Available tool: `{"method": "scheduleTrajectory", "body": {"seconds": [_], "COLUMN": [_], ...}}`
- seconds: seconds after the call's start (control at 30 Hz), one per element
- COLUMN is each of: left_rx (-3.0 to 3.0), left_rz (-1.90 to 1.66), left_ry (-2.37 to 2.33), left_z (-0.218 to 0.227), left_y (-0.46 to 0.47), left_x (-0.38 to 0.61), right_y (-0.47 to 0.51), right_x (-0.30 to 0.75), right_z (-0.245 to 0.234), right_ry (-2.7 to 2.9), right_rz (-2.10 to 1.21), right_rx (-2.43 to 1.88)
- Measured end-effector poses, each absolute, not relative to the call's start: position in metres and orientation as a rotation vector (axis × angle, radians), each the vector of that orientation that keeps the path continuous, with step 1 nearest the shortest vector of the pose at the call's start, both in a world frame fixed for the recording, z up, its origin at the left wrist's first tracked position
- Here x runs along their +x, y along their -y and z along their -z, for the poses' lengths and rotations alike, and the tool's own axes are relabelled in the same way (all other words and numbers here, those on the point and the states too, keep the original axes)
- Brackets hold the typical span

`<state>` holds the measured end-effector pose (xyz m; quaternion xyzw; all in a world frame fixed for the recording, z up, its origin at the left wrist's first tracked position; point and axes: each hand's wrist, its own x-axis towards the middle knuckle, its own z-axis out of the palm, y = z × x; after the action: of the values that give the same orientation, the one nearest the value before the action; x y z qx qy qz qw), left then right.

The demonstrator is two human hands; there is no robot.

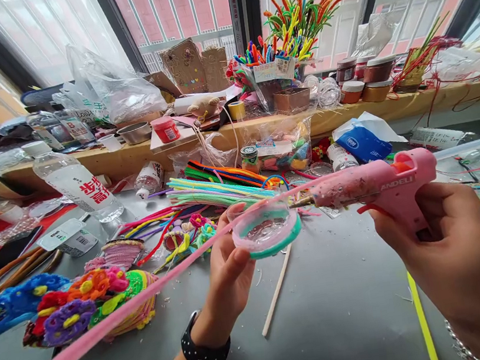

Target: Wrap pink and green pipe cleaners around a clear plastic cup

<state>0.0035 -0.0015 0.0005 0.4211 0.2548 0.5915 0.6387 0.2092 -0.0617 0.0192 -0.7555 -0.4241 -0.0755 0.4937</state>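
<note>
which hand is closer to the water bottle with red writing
Left. The left hand is down and right of the water bottle, holding a ring; the right hand is farther right, gripping the glue gun.

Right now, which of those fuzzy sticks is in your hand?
The long pink one, held against the ring by the left hand; the others lie on the table.

Left hand raised, fingertips pinching upward; right hand clenched, back toward camera.
</note>
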Motion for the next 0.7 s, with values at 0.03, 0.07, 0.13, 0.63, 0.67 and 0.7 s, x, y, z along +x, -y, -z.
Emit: {"method": "scheduleTrajectory", "body": {"seconds": [0.03,0.07,0.13,0.63,0.67,0.7], "left_rx": [0.958,0.956,0.957,0.950,0.954,0.957], "left_rz": [-1.341,-1.330,-1.312,-1.201,-1.197,-1.190], "left_ry": [-0.575,-0.569,-0.563,-0.495,-0.487,-0.478], "left_z": [-0.002,-0.003,-0.005,-0.004,-0.004,-0.003], "left_y": [0.001,0.001,0.000,0.001,0.001,0.000], "left_x": [0.003,0.002,0.000,-0.003,-0.004,-0.005], "right_y": [0.062,0.063,0.064,0.065,0.065,0.065], "right_x": [0.209,0.209,0.209,0.194,0.193,0.192], "right_z": [-0.020,-0.020,-0.020,-0.021,-0.022,-0.022], "right_ry": [1.024,1.020,1.020,0.914,0.897,0.886], "right_rz": [0.189,0.201,0.227,0.199,0.180,0.162], "right_rx": [-1.830,-1.828,-1.822,-1.815,-1.809,-1.799]}}
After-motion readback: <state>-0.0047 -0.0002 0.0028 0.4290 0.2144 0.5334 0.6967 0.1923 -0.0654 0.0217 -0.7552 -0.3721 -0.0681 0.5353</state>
